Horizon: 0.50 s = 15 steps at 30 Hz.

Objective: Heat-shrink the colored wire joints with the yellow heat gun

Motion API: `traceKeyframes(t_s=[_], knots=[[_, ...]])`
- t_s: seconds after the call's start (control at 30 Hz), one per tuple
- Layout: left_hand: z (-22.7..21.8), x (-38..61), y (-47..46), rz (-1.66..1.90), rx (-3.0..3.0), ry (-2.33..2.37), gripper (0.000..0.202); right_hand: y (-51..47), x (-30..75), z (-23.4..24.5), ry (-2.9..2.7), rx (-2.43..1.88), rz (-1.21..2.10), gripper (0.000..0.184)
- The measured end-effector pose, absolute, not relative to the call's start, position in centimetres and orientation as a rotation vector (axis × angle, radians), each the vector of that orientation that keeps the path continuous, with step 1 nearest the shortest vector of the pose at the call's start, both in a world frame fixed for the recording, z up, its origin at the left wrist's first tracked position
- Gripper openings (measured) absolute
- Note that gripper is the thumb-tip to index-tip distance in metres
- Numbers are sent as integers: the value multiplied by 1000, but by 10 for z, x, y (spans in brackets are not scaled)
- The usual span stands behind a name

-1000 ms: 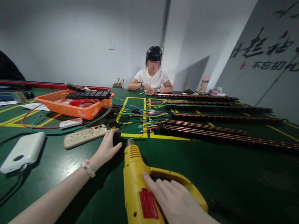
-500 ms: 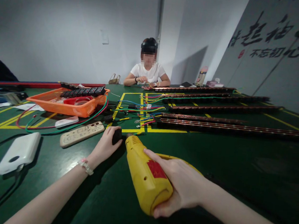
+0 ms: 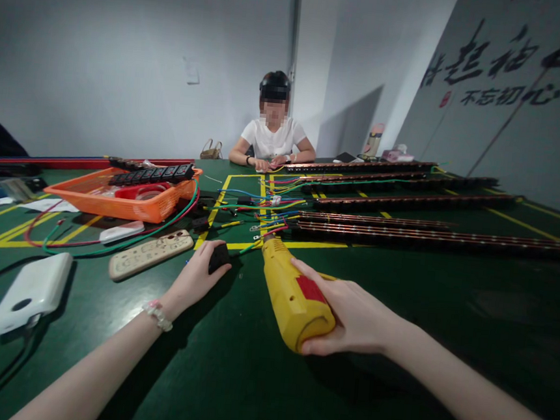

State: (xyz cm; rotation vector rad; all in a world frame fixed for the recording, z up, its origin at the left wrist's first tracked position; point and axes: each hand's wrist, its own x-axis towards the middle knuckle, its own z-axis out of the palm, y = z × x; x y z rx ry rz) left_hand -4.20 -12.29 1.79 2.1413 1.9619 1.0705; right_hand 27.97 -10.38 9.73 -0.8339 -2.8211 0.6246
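Observation:
My left hand (image 3: 194, 279) is closed around a small black block (image 3: 219, 258) low over the green table. A short green wire (image 3: 248, 249) runs from the block's right side toward the gun's nozzle; how it joins the block is too small to tell. In my right hand (image 3: 356, 315) is a yellow heat gun (image 3: 292, 296) with a red label, gripped round its body. Its nozzle points away from me, close to the loose wire ends (image 3: 278, 226) at the yellow tape. Whether the nozzle touches the wire I cannot tell.
Left of my hand lie a beige power strip (image 3: 151, 254), a white power bank (image 3: 32, 293) with a cable, and an orange basket (image 3: 109, 203) of parts. Long dark strips (image 3: 405, 238) with copper lines stretch rightward. A co-worker (image 3: 272, 131) sits across the table.
The heat gun has moved right and farther from me, so its nozzle is away from the black block. The green wire between them shows more. My left hand keeps its hold.

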Motion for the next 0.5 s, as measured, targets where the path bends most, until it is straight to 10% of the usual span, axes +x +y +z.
traceKeyframes(t_s=[0.5], knots=[[24,-42,-125,1076,2109,1856,36,-139,266,79,-2935,-510,616,128]])
